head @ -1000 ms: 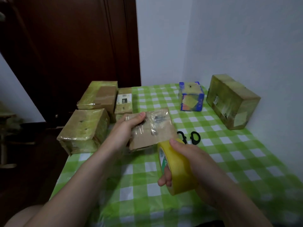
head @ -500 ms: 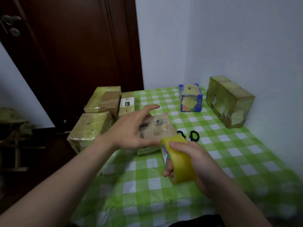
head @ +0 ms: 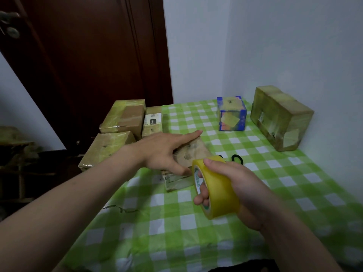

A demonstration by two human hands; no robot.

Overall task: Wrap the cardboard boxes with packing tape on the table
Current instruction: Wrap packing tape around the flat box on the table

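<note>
pretty dim indoor light w/ a bluish cast, soft shadows, no real glare; wide-angle warp + blur toward the edges, esp bottom corners

A bare left arm [head: 78,201] running to the left edge, a bare right arm [head: 290,242] looking a bit blurry, left hand [head: 163,152] and right hand [head: 241,185] both going bare, a bit of dark cloth [head: 245,266] peeking in at the bottom edge

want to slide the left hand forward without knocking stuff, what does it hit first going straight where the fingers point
Most likely the blue box: the left hand, flat on the small box, points across bare tablecloth at its near left corner. Depth is unclear, so it may just miss.
</note>
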